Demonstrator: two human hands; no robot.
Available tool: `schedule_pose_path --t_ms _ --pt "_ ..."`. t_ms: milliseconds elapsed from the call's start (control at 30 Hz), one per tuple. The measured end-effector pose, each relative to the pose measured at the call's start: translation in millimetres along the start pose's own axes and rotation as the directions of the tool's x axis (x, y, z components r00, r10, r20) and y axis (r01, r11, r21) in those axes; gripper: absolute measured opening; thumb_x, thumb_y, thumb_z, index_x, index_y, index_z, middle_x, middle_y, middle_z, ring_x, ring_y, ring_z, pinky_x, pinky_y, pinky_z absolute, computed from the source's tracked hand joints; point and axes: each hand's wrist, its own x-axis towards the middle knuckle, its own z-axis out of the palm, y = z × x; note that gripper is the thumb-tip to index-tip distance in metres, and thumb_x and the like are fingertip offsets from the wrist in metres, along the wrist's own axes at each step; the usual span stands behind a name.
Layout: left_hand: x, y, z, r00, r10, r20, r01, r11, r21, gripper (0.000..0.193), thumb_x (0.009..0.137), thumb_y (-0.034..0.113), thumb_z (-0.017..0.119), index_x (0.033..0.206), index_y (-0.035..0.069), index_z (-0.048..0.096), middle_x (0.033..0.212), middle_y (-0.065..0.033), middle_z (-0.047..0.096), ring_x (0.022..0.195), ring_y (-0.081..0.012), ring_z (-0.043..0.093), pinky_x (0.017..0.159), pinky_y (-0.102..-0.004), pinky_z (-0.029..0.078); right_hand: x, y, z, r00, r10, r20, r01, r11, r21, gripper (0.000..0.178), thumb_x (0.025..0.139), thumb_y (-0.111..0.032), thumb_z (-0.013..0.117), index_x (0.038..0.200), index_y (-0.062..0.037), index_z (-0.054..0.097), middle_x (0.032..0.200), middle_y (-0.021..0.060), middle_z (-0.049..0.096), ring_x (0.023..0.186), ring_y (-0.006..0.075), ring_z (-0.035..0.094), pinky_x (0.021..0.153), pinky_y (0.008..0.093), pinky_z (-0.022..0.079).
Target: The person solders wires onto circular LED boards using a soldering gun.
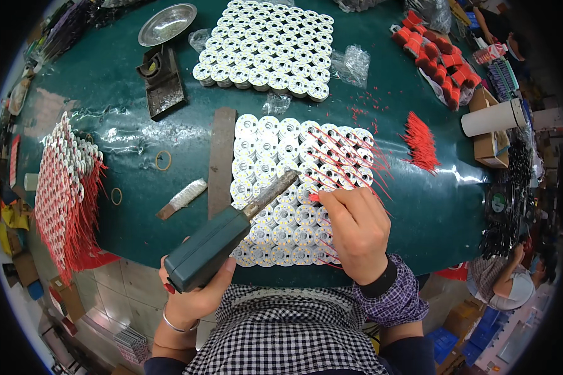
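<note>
My left hand is wrapped round the handle of a dark green soldering gun. Its metal tip reaches up and right over a block of round white LED boards laid in close rows. My right hand is closed in a pinch beside the tip, low over the same boards. A bit of red wire shows at its fingertips; how many wires it holds I cannot tell. Thin red wires lie slanted across the boards on the right side of the block.
A second block of white boards stands farther back. Boards with red wires are heaped at left. At right lie a red wire pile and red bundles. A metal bar, black tray and metal dish are left of the blocks.
</note>
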Motion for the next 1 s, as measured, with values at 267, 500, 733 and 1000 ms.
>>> schedule_pose_path --t_ms 267,500,733,1000 --pt "6 9 4 0.995 0.048 0.084 -0.048 0.999 -0.001 0.023 0.072 -0.001 0.074 0.095 -0.004 0.071 0.083 -0.0102 0.069 0.065 -0.0157 0.065 0.058 -0.0252 0.050 -8 3 7 1.000 0.023 0.001 -0.023 1.000 0.012 0.027 0.071 0.000 0.065 0.098 0.0037 0.067 0.088 0.0088 0.061 0.077 0.0233 0.059 0.065 0.0343 0.048" --pt "6 10 5 0.986 0.023 0.163 -0.029 0.999 0.031 0.020 0.073 -0.002 0.074 0.092 -0.004 0.070 0.081 -0.0091 0.067 0.062 -0.0147 0.062 0.055 -0.0244 0.048 -8 4 9 1.000 0.014 0.007 -0.014 1.000 0.001 0.026 0.072 -0.001 0.065 0.098 0.0036 0.067 0.088 0.0078 0.060 0.077 0.0225 0.058 0.064 0.0340 0.047" --pt "8 10 6 0.982 0.060 0.179 -0.071 0.996 0.055 0.018 0.073 -0.001 0.074 0.090 -0.004 0.070 0.078 -0.0082 0.066 0.061 -0.0141 0.062 0.054 -0.0242 0.048 -6 0 8 0.999 0.043 0.015 -0.043 0.999 0.002 0.026 0.070 0.005 0.067 0.097 0.0022 0.069 0.086 0.0101 0.063 0.074 0.0250 0.061 0.063 0.0355 0.050" --pt "-1 5 2 0.992 -0.011 0.125 0.009 1.000 0.020 0.020 0.073 -0.001 0.074 0.092 -0.003 0.071 0.081 -0.0088 0.069 0.065 -0.0150 0.065 0.059 -0.0253 0.051 -9 3 11 1.000 0.025 0.013 -0.025 0.999 -0.021 0.025 0.072 -0.001 0.065 0.097 0.0031 0.067 0.089 0.0077 0.060 0.077 0.0220 0.058 0.063 0.0341 0.046"
